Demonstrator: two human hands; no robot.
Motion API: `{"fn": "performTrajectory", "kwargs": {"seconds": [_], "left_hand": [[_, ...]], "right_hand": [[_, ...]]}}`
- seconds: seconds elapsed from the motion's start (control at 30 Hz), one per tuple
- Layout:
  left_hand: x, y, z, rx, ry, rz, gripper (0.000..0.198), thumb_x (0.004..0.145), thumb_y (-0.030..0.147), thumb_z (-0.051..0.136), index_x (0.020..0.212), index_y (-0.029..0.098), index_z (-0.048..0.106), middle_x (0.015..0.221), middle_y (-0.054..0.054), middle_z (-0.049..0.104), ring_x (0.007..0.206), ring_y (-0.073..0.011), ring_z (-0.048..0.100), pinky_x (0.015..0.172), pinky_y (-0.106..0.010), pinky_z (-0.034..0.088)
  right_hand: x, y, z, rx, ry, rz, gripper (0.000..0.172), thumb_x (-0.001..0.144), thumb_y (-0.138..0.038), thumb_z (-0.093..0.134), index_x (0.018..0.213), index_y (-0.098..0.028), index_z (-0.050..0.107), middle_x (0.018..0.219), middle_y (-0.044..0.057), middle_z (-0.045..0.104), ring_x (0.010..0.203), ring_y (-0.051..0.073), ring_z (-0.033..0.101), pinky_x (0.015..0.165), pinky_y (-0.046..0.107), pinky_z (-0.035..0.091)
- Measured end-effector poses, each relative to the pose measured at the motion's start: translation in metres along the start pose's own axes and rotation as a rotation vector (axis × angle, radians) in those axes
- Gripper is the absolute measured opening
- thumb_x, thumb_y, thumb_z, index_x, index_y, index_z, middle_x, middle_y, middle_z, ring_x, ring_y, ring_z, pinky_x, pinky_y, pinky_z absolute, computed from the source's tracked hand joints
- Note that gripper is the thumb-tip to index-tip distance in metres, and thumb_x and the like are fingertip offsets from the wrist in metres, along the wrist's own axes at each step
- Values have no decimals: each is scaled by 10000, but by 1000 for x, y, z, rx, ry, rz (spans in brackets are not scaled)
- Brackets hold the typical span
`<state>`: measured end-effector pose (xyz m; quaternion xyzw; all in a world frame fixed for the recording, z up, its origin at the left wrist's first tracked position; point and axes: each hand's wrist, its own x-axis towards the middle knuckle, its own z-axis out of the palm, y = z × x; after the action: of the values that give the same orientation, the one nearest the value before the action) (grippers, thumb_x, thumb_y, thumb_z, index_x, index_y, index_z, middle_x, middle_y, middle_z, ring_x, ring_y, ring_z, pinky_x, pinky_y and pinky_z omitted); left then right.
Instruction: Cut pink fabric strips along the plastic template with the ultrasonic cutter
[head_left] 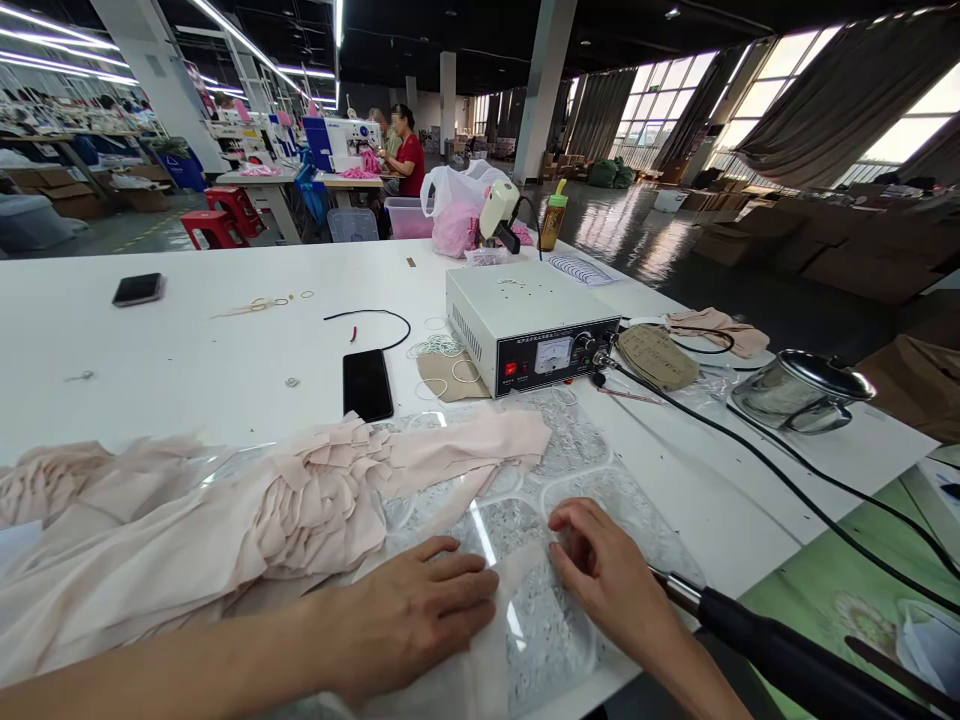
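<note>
Palm down, my left hand (431, 610) lies with its fingers stretched out on a thin pale pink fabric piece (491, 660), over a clear patterned mat (551, 615). My right hand (611, 570) is just right of the fabric's edge, its fingers curled and the thumb apart from the forefinger; nothing shows between them. A pen-like tool with a black handle (772, 640) and metal shaft passes beside my right wrist, its tip hidden behind the hand. Pale pink ruffled fabric (315, 510) spreads across the table to the left of my hands.
Beyond the mat stand a grey control box (532, 325) with a cable, a phone (367, 385) and loose rubber bands (439, 345). At right sits a glass pot (802, 390). A second phone (139, 289) lies far left. Behind, a person (409, 155) sits at a sewing machine (341, 140).
</note>
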<state>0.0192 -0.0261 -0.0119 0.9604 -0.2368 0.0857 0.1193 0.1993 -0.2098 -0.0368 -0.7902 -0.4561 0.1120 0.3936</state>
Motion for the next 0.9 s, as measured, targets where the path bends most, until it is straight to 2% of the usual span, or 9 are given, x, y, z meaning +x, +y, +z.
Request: {"fn": "performTrajectory", "kwargs": {"seconds": [0.1,0.2,0.23,0.37,0.57,0.67,0.9], "left_hand": [[7,0,4,-18,30,-6,285,1017,134,357,1184,121,588,1222,-130,644,1128,-214,587,1028,-363,414],[11,-1,12,-1,36,-14,345,1039,154,302,1277,106,547,1312,-140,595,1218,-217,544,1058,-376,407],[12,-2,16,7,30,-17,349,1042,165,306,1304,100,528,1338,-140,577,1248,-221,526,1070,-380,400],[12,-6,27,13,23,-26,333,1044,188,350,1321,98,511,1378,-117,550,1299,-231,488,1103,-392,362],[11,-9,27,-12,20,-21,339,1054,197,319,1327,120,505,1397,-88,537,1326,-234,457,1141,-393,300],[10,-10,25,-13,-21,-16,347,1047,178,318,1336,128,502,1398,-85,536,1336,-244,445,1146,-407,295],[10,-11,24,-22,-18,6,338,1036,161,329,1296,117,540,1389,-91,544,1335,-252,443,1143,-425,300]], "right_hand": [[-20,8,4,10,98,-38,94,866,-278,504,902,-245,585,989,84,652,598,153,610,524,289,537],[-46,22,5,-3,254,-107,91,883,-276,531,903,-253,617,980,100,673,884,228,677,685,313,586],[-54,28,4,-17,313,-130,78,877,-267,553,907,-257,625,964,96,682,888,231,682,672,304,591],[-78,39,1,-71,312,-92,106,887,-236,558,959,-272,626,981,78,699,866,217,701,669,282,602],[-70,24,14,-232,287,-277,368,888,-172,533,1231,-290,599,1091,83,679,971,215,684,725,279,592],[-60,20,22,-294,284,-346,405,873,-142,530,1252,-265,600,1056,100,670,924,209,684,684,273,586],[-62,26,27,-347,289,-359,434,850,-106,552,1244,-281,606,1075,104,652,938,213,664,683,287,576]]}}
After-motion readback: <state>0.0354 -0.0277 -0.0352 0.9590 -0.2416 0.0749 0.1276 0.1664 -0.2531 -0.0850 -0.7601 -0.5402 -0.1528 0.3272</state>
